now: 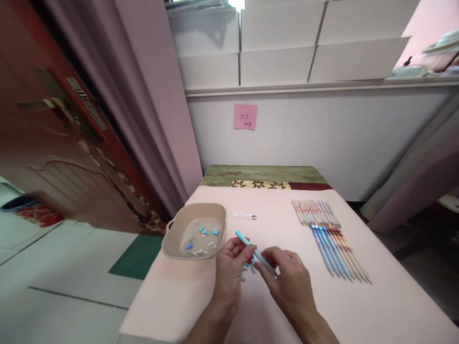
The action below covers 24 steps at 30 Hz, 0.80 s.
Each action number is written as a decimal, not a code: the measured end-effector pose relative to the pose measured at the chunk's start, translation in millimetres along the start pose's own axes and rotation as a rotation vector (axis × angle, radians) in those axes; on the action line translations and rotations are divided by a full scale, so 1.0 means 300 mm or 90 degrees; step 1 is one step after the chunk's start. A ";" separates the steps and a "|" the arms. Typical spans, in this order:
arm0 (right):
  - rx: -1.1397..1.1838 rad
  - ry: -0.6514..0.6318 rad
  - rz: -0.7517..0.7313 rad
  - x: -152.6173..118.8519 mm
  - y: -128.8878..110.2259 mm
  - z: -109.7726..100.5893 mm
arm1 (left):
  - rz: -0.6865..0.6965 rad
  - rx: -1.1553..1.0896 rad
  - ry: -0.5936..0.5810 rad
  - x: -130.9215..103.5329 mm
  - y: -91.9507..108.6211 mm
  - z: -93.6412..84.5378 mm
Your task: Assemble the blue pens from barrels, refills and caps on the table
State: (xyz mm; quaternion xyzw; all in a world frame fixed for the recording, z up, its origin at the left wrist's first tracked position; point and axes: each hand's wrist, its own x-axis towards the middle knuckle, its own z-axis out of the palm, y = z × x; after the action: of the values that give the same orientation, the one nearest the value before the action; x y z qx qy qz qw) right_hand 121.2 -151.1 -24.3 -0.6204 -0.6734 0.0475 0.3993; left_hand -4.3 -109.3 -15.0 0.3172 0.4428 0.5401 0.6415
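Note:
A light blue pen barrel [243,238] is held at a slant between both hands over the table's near middle. My left hand [232,267] pinches its upper part with thumb and fingers. My right hand [289,274] has its fingers closed round the lower end. Small blue pieces [245,267] lie on the table below and between the hands, partly hidden by them. To the left, a beige basin [167,239] holds several small blue and white parts. A few thin white refills [244,216] with dark tips lie behind the hands.
On the right of the pink-covered table [150,308] lie a row of blue and beige pens [335,253] and, behind it, a row of pale pens [313,212]. A pink note [245,117] is on the wall. A door [71,143] and a curtain are at the left.

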 end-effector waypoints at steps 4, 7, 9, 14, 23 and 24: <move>0.042 -0.035 0.042 -0.009 0.007 0.002 | -0.019 0.006 0.014 -0.002 -0.003 0.006; 0.148 -0.142 0.116 -0.011 0.019 0.002 | -0.014 0.019 0.005 -0.003 -0.005 0.003; 0.175 -0.167 0.121 -0.009 0.026 0.007 | -0.003 0.040 0.003 -0.005 -0.013 0.001; 0.155 -0.124 0.134 0.011 0.029 0.029 | 0.038 0.096 -0.013 0.006 -0.031 0.008; 0.821 -0.281 0.413 0.156 0.118 0.159 | 0.273 0.661 0.128 0.251 0.281 -0.341; 0.848 -0.275 0.423 0.166 0.139 0.183 | 0.267 0.815 0.144 0.277 0.306 -0.392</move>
State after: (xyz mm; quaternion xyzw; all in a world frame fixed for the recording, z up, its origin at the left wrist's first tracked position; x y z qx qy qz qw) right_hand 126.2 -74.5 -61.0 -0.3957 -0.3446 0.6797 0.5125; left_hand -147.1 -16.9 -0.2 0.6547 0.6687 0.3144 0.1590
